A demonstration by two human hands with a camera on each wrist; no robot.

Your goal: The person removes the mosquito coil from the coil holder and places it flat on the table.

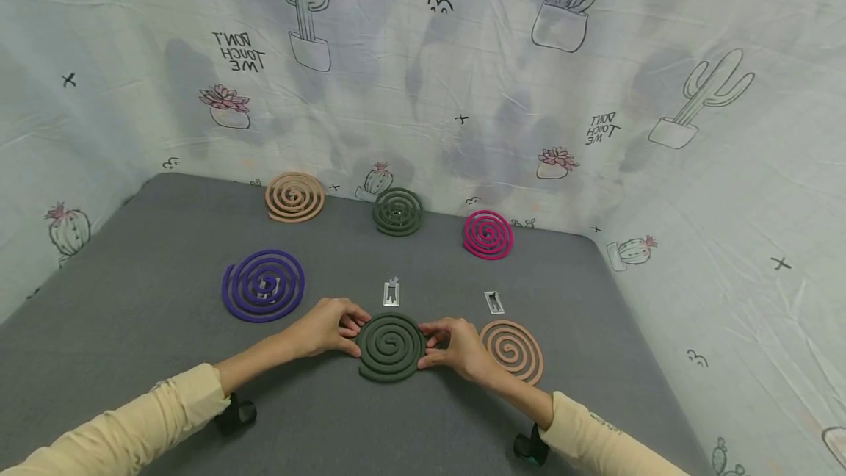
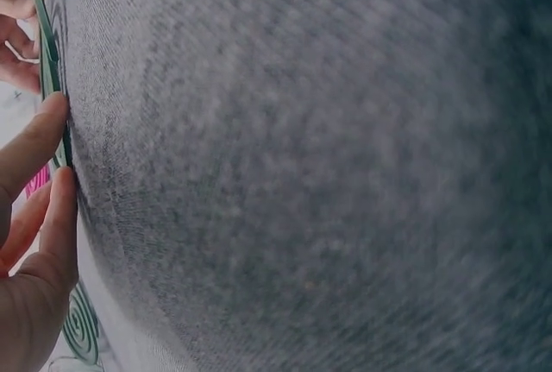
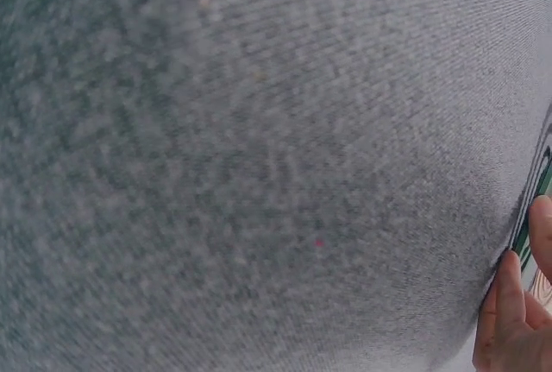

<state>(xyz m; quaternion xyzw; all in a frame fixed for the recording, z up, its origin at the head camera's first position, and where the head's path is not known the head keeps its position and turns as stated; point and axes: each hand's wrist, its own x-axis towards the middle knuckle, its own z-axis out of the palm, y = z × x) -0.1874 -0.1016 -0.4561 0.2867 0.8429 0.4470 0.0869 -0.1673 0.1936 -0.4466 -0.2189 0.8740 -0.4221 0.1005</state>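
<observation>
A dark green mosquito coil [image 1: 390, 344] is held between both hands near the middle of the grey surface. My left hand [image 1: 328, 325] pinches its left edge between thumb and fingers, while my right hand [image 1: 457, 347] grips the opposite edge. Seen nearly edge-on in the left wrist view, the green coil [image 2: 49, 74] looks just off the cloth, with a dark shadow beside it. The right wrist view catches only a sliver of it by the fingertips. Just beyond the coil lies a small metal coil stand [image 1: 391, 293]. Beside the right hand is a tan coil [image 1: 512, 352], partly covered by the wrist.
A purple coil [image 1: 263, 286] lies over a metal stand on the left. Another metal stand [image 1: 493, 303] is on the right. Along the back are a tan coil [image 1: 294, 197], a green coil [image 1: 398, 211] and a pink coil [image 1: 487, 235]. Printed white cloth [image 1: 396, 94] encloses the surface [image 1: 165, 255].
</observation>
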